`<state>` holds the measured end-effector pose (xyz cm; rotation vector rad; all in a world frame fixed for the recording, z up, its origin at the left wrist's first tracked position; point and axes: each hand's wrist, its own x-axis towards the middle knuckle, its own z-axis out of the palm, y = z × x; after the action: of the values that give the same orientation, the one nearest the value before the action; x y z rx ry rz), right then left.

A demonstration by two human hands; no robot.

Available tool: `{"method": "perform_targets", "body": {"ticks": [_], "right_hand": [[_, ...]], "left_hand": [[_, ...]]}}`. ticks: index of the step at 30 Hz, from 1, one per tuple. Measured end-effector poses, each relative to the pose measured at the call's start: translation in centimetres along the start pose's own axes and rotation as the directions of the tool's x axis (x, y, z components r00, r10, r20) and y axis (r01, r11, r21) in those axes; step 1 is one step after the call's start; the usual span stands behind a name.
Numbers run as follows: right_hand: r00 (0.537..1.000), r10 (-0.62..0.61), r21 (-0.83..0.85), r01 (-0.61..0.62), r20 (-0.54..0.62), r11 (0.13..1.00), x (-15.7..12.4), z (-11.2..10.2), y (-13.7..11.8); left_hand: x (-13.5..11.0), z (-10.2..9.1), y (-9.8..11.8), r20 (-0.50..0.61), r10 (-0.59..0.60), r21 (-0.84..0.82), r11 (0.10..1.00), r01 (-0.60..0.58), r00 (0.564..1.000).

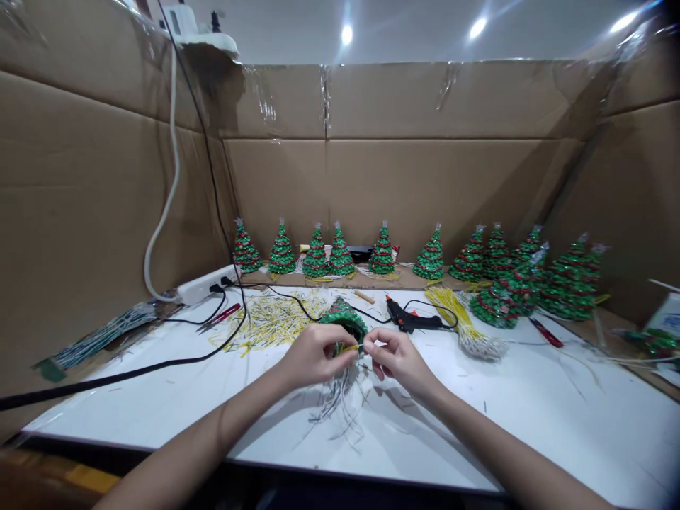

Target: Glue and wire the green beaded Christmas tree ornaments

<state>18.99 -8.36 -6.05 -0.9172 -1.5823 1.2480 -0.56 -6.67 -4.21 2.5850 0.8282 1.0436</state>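
A small green tinsel Christmas tree (340, 312) lies tipped over at the middle of the table, its open, hollow base turned towards me. Out of that base spills a bunch of thin white and grey wires (343, 405) onto the white surface. My left hand (321, 354) is at the left of the base, thumb and fingers pinched on a thin yellow wire (349, 348). Just to the right, my right hand (397, 360) pinches what looks like the end of the same wire. The fingertips of both hands almost meet; the exact wire ends are too small to make out.
A black glue gun (414, 317) lies behind my right hand, beside a yellow wire bundle (454, 312). Cut wire pieces (276, 322) are heaped at left, near red-handled pliers (222, 316) and a power strip (207, 282). Finished trees (382, 249) line the cardboard wall (404, 184).
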Motion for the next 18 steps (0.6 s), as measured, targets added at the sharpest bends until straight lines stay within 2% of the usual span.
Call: {"method": "perform_targets", "body": {"ticks": [3,5,8,12,15,18], "right_hand": [[0.998,-0.018,0.014,0.019,-0.054,1.000,0.0,-0.3,-0.5],[0.995,-0.032,0.004,0.032,-0.094,0.999,0.0,-0.5,-0.7],[0.993,-0.045,-0.022,0.043,-0.106,0.999,0.0,-0.4,-0.8],[0.994,-0.085,-0.096,0.079,-0.061,0.992,-0.1,0.0,-0.6],[0.987,-0.152,-0.193,0.142,-0.042,0.971,-0.4,0.0,-0.7],[0.960,-0.278,-0.354,0.269,0.026,0.896,-0.7,-0.1,-0.9]], "left_hand": [[0.5,-1.3,-0.5,-0.020,-0.173,-0.149,0.974,0.168,0.985],[0.6,-1.9,-0.8,-0.031,-0.239,-0.213,0.950,0.228,0.970],[0.5,-1.9,-1.0,0.066,-0.223,-0.262,0.937,0.232,0.973],[0.3,-1.2,-1.0,0.215,-0.172,-0.268,0.936,0.228,0.961],[0.4,-1.0,-1.0,0.218,-0.229,-0.302,0.909,0.288,0.949],[0.6,-1.3,-1.2,0.194,-0.299,-0.396,0.847,0.353,0.934]]}}
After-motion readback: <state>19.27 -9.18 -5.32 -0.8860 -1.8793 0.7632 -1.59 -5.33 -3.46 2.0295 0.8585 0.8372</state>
